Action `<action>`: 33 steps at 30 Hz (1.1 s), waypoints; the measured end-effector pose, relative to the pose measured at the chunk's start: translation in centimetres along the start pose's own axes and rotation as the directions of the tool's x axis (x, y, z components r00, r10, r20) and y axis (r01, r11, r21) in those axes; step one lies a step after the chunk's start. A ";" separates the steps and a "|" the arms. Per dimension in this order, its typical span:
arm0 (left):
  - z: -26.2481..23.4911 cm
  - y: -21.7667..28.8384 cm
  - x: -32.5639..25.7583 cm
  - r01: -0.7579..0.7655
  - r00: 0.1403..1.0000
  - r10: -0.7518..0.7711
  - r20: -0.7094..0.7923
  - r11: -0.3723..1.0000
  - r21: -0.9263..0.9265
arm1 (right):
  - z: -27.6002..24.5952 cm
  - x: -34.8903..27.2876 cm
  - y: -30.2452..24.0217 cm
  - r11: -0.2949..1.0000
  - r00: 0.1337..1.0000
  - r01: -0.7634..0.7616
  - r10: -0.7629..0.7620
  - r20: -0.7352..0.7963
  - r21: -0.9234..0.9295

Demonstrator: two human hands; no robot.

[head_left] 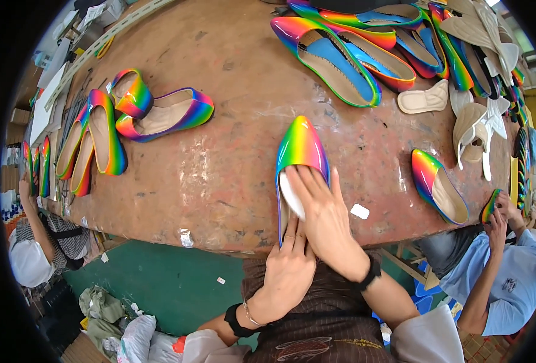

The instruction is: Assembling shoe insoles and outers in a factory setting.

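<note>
A pointed, glossy rainbow flat shoe (303, 142) lies in front of me near the table's front edge, toe away from me. My right hand (322, 215) reaches into its opening, its fingertips hidden under the vamp. Beside those fingers a white insole pad (292, 195) stands tilted inside the shoe, apparently held by this hand; the thumb is hidden. My left hand (289, 269) is at the heel end, its fingers close together and gripping the shoe's back.
Several rainbow flats (101, 136) lie at the left. More shoes with blue linings (334, 63) and beige insoles (423, 98) crowd the far right. A single rainbow flat (437, 187) and a white scrap (360, 211) are at my right. Co-workers sit on both sides, one holding a shoe (490, 206).
</note>
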State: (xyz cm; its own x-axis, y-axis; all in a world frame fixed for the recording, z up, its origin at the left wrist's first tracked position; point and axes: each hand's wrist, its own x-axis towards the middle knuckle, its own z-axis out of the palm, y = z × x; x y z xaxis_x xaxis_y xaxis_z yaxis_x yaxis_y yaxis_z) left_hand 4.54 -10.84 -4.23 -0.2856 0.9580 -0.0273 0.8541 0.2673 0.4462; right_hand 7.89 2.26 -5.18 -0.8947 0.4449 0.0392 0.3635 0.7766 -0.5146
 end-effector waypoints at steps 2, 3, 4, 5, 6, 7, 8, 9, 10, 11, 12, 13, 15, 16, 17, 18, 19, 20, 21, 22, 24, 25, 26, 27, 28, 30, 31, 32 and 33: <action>-0.1 0.0 0.3 0.000 1.000 0.000 0.003 1.000 0.003 | 0.2 2.4 0.5 0.993 0.976 -0.113 0.118 0.180 -0.039; -0.2 -0.1 0.6 0.003 1.000 -0.003 0.021 1.000 -0.017 | -0.3 2.7 0.3 0.991 0.970 -0.120 0.130 0.205 -0.061; -0.2 -0.3 0.3 0.020 0.999 -0.018 0.044 0.999 -0.035 | -0.4 2.0 -0.1 0.992 0.969 -0.115 0.125 0.211 -0.059; -0.2 -0.4 0.3 0.029 0.999 -0.028 0.037 0.999 -0.030 | -0.8 1.0 -0.4 0.996 0.991 -0.055 0.062 0.117 -0.065; 0.0 -0.4 0.1 0.053 0.998 -0.051 0.026 0.996 -0.071 | -0.9 -0.1 -0.7 0.997 1.000 0.004 -0.003 0.022 -0.077; 0.0 -0.2 0.1 0.067 0.998 -0.065 0.016 0.991 -0.114 | -0.9 -1.4 -1.2 0.990 0.999 0.038 -0.032 0.043 -0.138; 0.2 -0.3 -0.1 0.068 0.998 -0.067 0.010 0.991 -0.113 | -0.8 -1.5 -1.0 0.989 0.998 0.043 -0.038 0.042 -0.140; 0.5 -0.4 -0.2 0.045 0.999 -0.048 -0.025 0.993 -0.109 | -0.8 -1.4 -0.9 0.987 0.996 0.071 -0.061 0.071 -0.147; 0.6 -0.4 -0.2 0.008 0.998 -0.015 -0.060 0.994 -0.110 | -1.1 -1.4 -0.8 0.983 0.993 0.087 -0.072 0.095 -0.163; 0.6 -0.5 -0.3 0.011 0.998 -0.017 -0.056 0.994 -0.110 | -1.7 -0.4 -1.1 0.965 0.987 0.082 -0.043 0.156 -0.250; 0.6 -0.7 -0.1 0.007 1.000 -0.009 -0.015 0.997 -0.082 | -1.2 0.5 -1.1 0.966 0.986 0.080 -0.042 0.159 -0.246; 0.5 -0.7 0.1 -0.003 1.000 0.004 0.019 0.998 -0.055 | -1.0 1.4 -1.0 0.967 0.990 0.020 0.016 0.137 -0.252; 0.5 -0.6 0.0 -0.004 1.000 0.004 0.005 0.997 -0.078 | -0.5 1.2 -0.7 0.981 0.994 -0.006 0.028 0.108 -0.194; 0.2 -0.6 -0.1 0.016 1.000 -0.017 -0.011 0.996 -0.087 | -0.3 0.4 -0.9 0.983 0.994 0.010 0.010 0.109 -0.185; 0.4 -0.5 0.0 0.020 1.000 -0.022 -0.018 0.996 -0.084 | -0.2 -0.8 -0.7 0.983 0.995 0.063 -0.049 0.087 -0.174; 0.6 -0.3 0.1 0.032 0.998 -0.036 -0.044 0.997 -0.077 | -0.2 -1.3 -0.4 0.980 0.992 0.117 -0.107 0.064 -0.164; 0.5 -0.2 0.0 0.041 0.997 -0.046 -0.064 0.997 -0.068 | -0.3 -1.4 -0.3 0.963 0.990 0.138 -0.128 0.055 -0.233; 0.5 -0.3 -0.1 0.044 0.997 -0.048 -0.064 0.997 -0.063 | -0.2 -1.2 -0.4 0.963 0.990 0.140 -0.131 0.053 -0.228; 0.4 -0.4 -0.2 0.040 0.998 -0.042 -0.038 0.998 -0.042 | -0.1 -0.6 -0.5 0.968 0.993 0.112 -0.103 0.054 -0.225; 0.6 -0.4 -0.2 0.025 1.000 -0.025 -0.013 0.999 -0.031 | 0.1 0.2 -0.3 0.970 0.997 0.074 -0.064 0.054 -0.232; 0.3 -0.3 0.1 0.010 1.000 -0.010 -0.009 0.999 -0.043 | 0.1 2.7 -0.2 0.972 0.987 -0.013 0.050 0.151 -0.235; 0.1 -0.3 0.1 0.014 1.000 -0.015 -0.009 0.999 -0.048 | -0.1 3.7 -0.7 0.971 0.970 -0.061 0.113 0.216 -0.232; 0.0 -0.3 0.0 0.019 1.000 -0.019 -0.011 0.999 -0.047 | -0.2 4.1 -1.1 0.966 0.944 -0.109 0.174 0.279 -0.233; 0.0 -0.2 0.0 0.028 0.999 -0.025 0.045 0.997 -0.074 | -0.2 3.2 -1.1 0.967 0.944 -0.105 0.170 0.281 -0.233; 0.0 -0.6 -0.1 0.050 0.994 -0.040 0.101 0.994 -0.095 | 0.1 1.5 -1.1 0.965 0.983 -0.009 0.057 0.175 -0.260; 0.6 -0.7 -0.1 0.032 0.999 -0.034 -0.018 0.994 -0.105 | 0.2 -2.0 -1.0 0.981 0.988 0.108 -0.088 0.128 -0.160; 0.7 -0.6 -0.1 0.003 0.993 -0.017 -0.121 0.993 -0.118 | -0.1 -1.9 -0.9 0.981 0.982 0.144 -0.125 0.143 -0.132; 0.5 -0.6 0.0 0.003 0.993 -0.017 -0.118 0.993 -0.117 | -0.3 -1.6 -0.8 0.979 0.974 0.179 -0.162 0.157 -0.102; 0.3 -0.5 0.0 0.011 0.995 -0.015 -0.099 0.999 -0.044 | -0.1 -0.1 -0.4 0.979 0.975 0.177 -0.161 0.156 -0.099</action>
State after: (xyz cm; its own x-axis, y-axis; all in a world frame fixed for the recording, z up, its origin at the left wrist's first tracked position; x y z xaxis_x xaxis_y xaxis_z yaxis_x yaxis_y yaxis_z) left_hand 4.22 -10.90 -4.69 -0.3404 0.9387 0.0546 0.8307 0.2730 0.4851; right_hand 7.84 1.96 -4.91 -0.9710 0.2388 -0.0130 0.2228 0.8834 -0.4124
